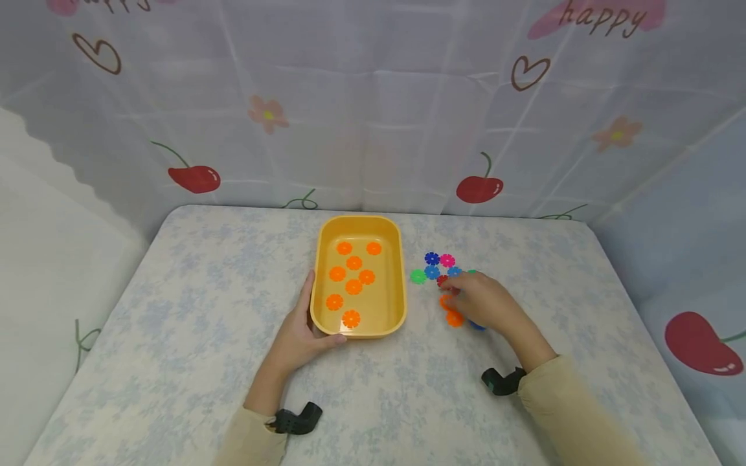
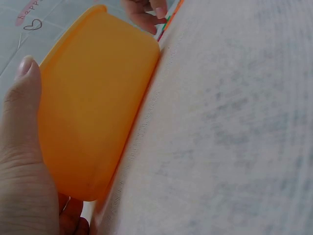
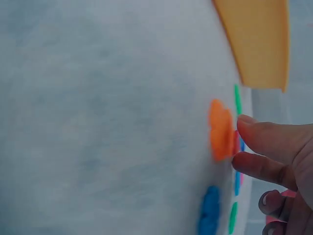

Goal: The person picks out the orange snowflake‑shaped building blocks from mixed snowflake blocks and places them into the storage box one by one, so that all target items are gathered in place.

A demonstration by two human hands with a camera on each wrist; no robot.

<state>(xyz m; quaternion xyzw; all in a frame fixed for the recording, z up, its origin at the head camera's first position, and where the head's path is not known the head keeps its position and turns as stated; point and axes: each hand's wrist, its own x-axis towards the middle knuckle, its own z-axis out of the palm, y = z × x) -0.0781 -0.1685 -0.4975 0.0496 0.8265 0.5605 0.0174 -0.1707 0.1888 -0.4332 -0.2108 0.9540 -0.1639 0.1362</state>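
Note:
My left hand (image 1: 300, 340) holds a yellow plastic tray (image 1: 402, 304) at its near left corner, thumb against the near side and fingers along the left side. Inside the tray lie several orange snowflake discs (image 1: 353, 287). In the left wrist view the tray's outer wall (image 2: 98, 107) fills the space beside the thumb. My right hand (image 1: 486, 301) reaches over loose discs right of the tray. Its thumb and forefinger stand a little apart beside an orange disc (image 3: 221, 129), with nothing visible held between them. Another orange disc (image 1: 455, 318) lies just below; the hand partly hides the pile.
Beyond the right fingers lie a dark blue disc (image 1: 432, 258), a pink disc (image 1: 447, 260), a green disc (image 1: 418, 277) and light blue ones. A blue disc (image 3: 209, 211) is under the right hand. A patterned curtain (image 1: 373, 129) hangs behind the table (image 1: 204, 272).

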